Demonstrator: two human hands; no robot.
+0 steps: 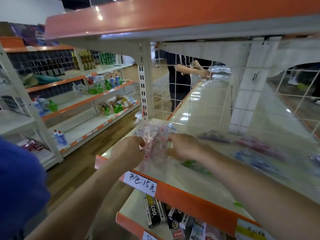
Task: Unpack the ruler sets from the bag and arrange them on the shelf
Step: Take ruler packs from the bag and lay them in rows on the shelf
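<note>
Left hand point(129, 149) and right hand point(183, 146) close together above the front left corner of the shelf point(190, 196), fingers of both curled inward, pinching one ruler set point(155, 135) between them, the left at its left edge, the right at its right edge. Ruler set in a clear wrapper with pink and white print, smeared by blur, finer detail unreadable; held over the cream board near the upright post point(143, 84), lower end hanging past the orange front lip; touching the board or not, impossible to tell. Further right on the same board, lying flat and apart from one another: a green packet point(195, 166) just under the right wrist, a purple packet point(213, 135) nearer the wire mesh back point(181, 94), a pink packet point(259, 146) beside it, a blue packet point(256, 160) toward the front. All four blurred. On the orange lip below the left forearm, a white handwritten price label point(141, 183). On the tier beneath, dark books point(154, 210) standing and leaning, spines outward. Blue sleeve point(17, 179) at lower left. Behind the mesh, another person point(180, 75) in dark clothes, handling a clear plastic bag point(220, 71) on the far side of the unit. To the left across the wooden floor point(83, 161), a second shelving unit point(78, 108) with green and blue bottles point(107, 84) on orange-edged tiers.
</note>
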